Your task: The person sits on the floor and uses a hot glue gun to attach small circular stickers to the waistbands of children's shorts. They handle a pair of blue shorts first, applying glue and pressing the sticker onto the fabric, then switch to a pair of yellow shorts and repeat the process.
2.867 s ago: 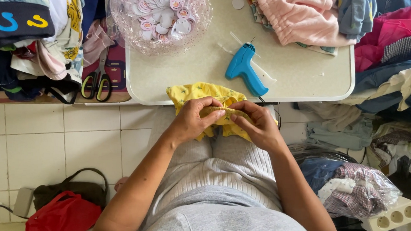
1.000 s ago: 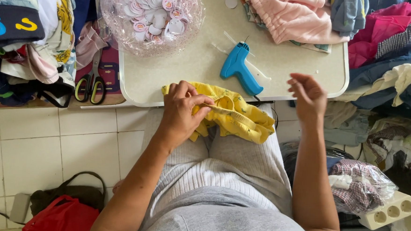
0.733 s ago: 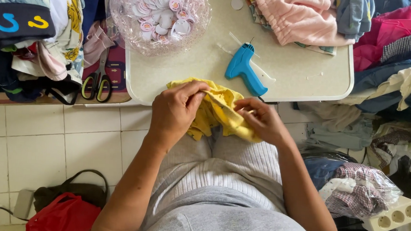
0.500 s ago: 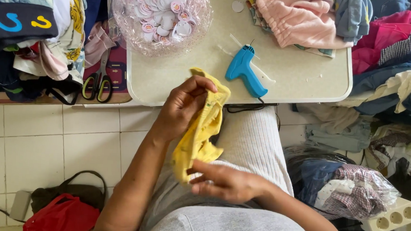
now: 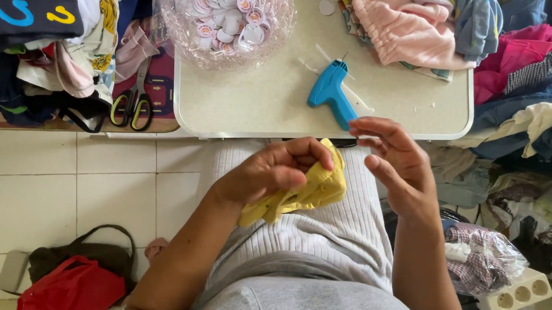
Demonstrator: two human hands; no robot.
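yellow cloth [image 5: 305, 191] partly hidden under left hand [image 5: 269, 173], clothes piles [image 5: 532, 68] cut off at edges

Cloth I grip, small crumpled garment [image 5: 312, 191]: yellow
Plastic tagging gun [image 5: 329, 92]: bright blue
Scissors with looped handles [image 5: 132, 103]: yellow-green and black
Fluffy folded garment [image 5: 399, 29]: pink
My ribbed top [image 5: 322, 239]: pale grey, fine stripes

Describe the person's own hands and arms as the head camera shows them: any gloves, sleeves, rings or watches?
Both the left hand and the right hand are bare: no gloves, and no rings or watch visible. The forearms are uncovered as far as the frame shows, with no sleeve in view. The fingernails look short and unpainted. The torso wears a ribbed grey top.
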